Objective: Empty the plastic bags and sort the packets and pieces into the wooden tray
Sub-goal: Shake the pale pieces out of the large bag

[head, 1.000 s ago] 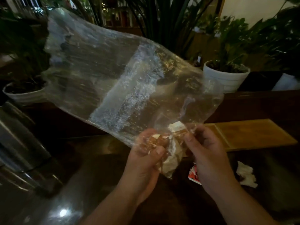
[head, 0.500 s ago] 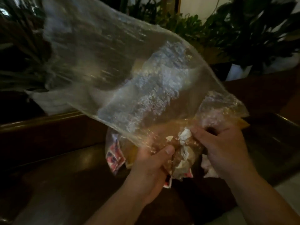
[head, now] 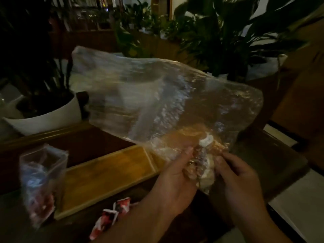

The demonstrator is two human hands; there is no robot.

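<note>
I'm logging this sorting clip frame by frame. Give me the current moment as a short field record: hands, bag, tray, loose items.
left hand: left hand grips the bunched end of the clear plastic bag
right hand: right hand pinches the same bunched end, beside the left
bag contents: crumpled white and brown pieces gathered at the gripped end; the rest looks empty
wooden tray: wooden tray on the table, left of the hands; visible compartment bare
loose items: red-and-white packets on the table in front of the tray
other: small clear bag with packets inside, at the tray's left end
</note>
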